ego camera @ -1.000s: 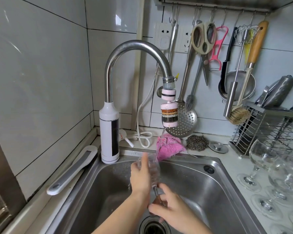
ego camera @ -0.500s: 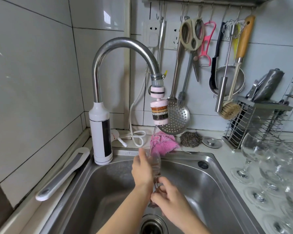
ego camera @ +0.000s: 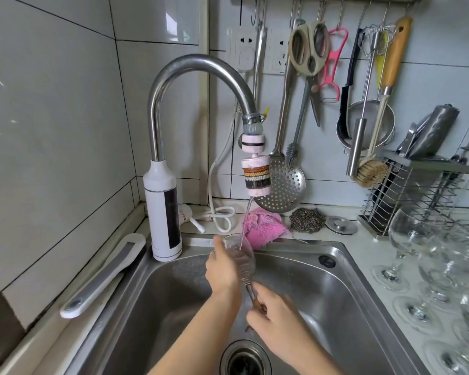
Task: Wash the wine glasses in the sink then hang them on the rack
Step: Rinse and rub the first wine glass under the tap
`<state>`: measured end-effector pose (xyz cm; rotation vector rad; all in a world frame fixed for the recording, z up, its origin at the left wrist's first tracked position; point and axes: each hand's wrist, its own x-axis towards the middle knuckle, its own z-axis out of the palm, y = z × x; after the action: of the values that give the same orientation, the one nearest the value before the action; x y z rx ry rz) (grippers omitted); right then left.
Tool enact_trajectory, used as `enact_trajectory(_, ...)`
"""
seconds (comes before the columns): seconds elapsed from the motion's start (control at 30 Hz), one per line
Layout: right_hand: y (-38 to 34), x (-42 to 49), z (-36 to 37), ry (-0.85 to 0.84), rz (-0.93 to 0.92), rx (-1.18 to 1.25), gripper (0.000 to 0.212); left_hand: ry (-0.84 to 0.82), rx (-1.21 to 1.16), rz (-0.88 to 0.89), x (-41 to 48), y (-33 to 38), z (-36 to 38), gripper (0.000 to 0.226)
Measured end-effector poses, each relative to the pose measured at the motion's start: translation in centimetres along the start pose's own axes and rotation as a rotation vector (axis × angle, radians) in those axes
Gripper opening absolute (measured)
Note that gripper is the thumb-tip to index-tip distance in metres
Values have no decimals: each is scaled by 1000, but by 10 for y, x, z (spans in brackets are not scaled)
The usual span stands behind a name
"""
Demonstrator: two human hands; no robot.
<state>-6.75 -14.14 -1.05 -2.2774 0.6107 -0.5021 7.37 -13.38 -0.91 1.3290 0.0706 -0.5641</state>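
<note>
A clear wine glass is held upright over the steel sink, under a thin stream from the faucet. My left hand wraps round the bowl from the left. My right hand grips the stem just below the bowl, hiding the glass's foot. Water runs into the open mouth of the glass. Several more wine glasses stand upright on the counter to the right.
The drain lies below my hands. A pink cloth, a steel scourer and a sink plug lie behind the sink. A wire utensil holder stands at back right; utensils hang on the wall rail. A white squeegee lies left.
My head has shifted, so the scene sits slightly differently in view. Both hands keep the glass under the running water with little movement.
</note>
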Motion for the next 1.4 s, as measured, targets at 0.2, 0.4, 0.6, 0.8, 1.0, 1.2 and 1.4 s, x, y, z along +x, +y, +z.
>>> enact_trajectory(0.2,0,0,0,-27,29,87,38,-77,104,157,-9,-1,-1,74)
enact_trajectory(0.4,2,0,1,-41,54,65,35,-2,134,303,-16,1,1,48)
enact_trajectory(0.6,-2,-1,0,-32,65,185,29,-110,226,353,-15,-1,-2,58)
enact_trajectory(0.8,-5,-2,-1,-30,46,350,41,3,213,441,-18,5,-1,38)
enact_trajectory(1.0,-1,1,0,-46,173,734,40,-306,-83,167,-18,10,0,62)
enact_trajectory(1.2,1,-2,4,-31,181,600,18,-69,255,434,-18,6,-3,45)
enact_trajectory(1.4,8,2,4,-31,212,678,39,-224,162,356,-18,7,-4,40)
